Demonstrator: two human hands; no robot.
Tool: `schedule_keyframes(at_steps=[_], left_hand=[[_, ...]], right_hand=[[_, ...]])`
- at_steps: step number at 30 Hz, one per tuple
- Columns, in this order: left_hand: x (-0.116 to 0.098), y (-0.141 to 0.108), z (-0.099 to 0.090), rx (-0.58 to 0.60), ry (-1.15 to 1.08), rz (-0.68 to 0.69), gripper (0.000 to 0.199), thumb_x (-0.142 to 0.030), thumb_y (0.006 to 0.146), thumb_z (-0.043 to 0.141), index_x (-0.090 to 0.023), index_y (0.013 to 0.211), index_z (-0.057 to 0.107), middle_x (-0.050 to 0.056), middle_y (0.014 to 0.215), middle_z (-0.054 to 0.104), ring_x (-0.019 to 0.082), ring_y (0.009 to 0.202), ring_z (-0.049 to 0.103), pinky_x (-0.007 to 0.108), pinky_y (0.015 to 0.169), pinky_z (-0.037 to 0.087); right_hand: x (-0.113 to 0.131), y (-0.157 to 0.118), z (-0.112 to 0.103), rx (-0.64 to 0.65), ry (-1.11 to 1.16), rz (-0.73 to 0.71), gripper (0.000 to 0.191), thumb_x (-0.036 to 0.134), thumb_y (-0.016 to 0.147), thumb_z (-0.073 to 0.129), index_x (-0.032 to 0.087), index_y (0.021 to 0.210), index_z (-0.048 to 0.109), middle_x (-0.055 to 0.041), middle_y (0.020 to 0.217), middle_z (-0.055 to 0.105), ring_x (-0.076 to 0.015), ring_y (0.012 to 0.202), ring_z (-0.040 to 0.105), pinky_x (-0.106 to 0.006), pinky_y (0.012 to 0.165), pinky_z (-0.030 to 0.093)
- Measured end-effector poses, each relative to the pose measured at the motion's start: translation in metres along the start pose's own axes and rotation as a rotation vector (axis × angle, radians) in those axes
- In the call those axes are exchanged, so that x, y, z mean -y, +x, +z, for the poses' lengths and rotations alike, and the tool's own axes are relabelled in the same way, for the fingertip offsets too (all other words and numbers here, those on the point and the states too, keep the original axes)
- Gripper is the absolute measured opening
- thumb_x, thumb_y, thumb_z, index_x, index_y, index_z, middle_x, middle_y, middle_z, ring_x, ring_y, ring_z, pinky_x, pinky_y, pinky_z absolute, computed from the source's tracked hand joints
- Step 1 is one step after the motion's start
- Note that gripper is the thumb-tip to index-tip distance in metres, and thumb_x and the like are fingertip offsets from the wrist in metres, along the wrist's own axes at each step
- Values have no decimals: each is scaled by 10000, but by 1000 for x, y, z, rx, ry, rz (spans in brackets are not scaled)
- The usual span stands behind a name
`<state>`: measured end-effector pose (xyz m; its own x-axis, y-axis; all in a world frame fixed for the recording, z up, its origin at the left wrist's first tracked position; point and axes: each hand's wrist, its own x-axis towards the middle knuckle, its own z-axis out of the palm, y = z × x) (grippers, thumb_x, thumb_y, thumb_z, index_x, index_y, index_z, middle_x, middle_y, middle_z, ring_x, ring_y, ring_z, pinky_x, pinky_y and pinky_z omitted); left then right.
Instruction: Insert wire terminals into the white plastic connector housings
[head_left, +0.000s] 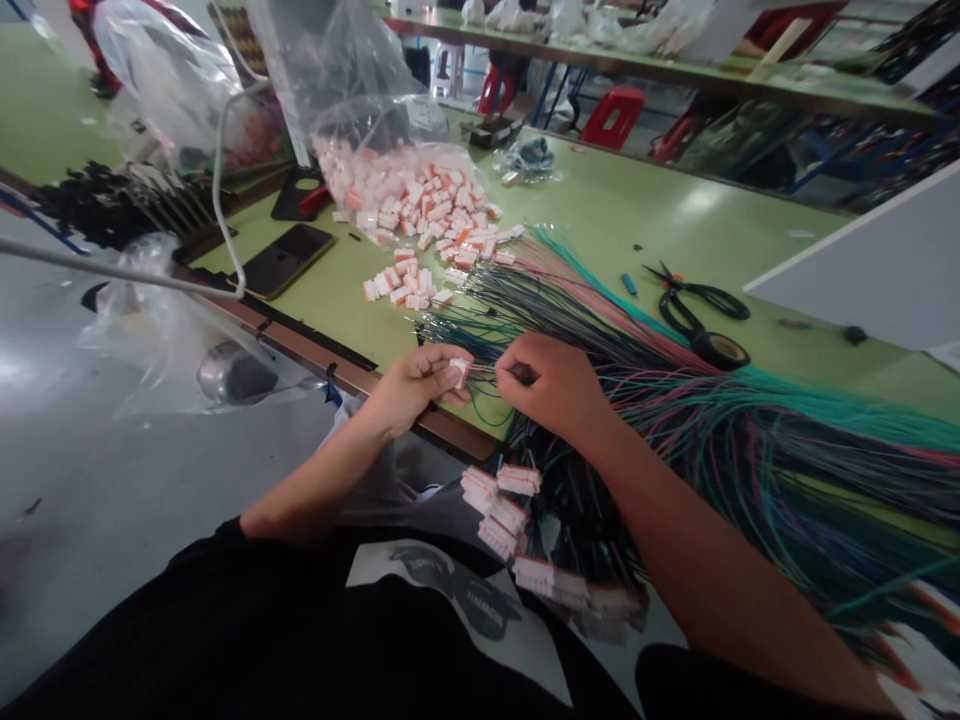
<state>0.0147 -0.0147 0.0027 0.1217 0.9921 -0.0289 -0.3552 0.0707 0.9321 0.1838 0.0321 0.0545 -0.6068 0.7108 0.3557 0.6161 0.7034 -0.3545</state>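
Black shirt (300, 630), left hand (414, 388) tight on connector (460, 372), long axis unclear, right hand (553, 385) curled

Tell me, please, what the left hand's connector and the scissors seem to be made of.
The connector looks like matte plastic, being opaque, white and boxy. The scissors have dark, pointed blades, likely metal, and glossy black handles, perhaps plastic.
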Motion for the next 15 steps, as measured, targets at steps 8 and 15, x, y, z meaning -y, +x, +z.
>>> schedule_keyframes(at_steps=[8, 15], left_hand=[[-1, -2, 2, -27, 15, 16, 305, -340, 696, 746, -146, 886, 605, -34, 615, 597, 96, 577, 624, 205, 566, 509], [-1, -3, 3, -39, 78, 26, 248, -304, 721, 718, -150, 894, 628, -24, 638, 621, 98, 601, 622, 229, 610, 516]], right_hand=[[0, -3, 1, -15, -109, -100, 137, 132, 707, 446, 210, 594, 457, -21, 609, 538, -145, 632, 481, -265, 609, 364], [-2, -6, 2, -43, -124, -197, 140, 123, 718, 460, 210, 610, 474, -18, 607, 547, -146, 632, 489, -264, 606, 367]])
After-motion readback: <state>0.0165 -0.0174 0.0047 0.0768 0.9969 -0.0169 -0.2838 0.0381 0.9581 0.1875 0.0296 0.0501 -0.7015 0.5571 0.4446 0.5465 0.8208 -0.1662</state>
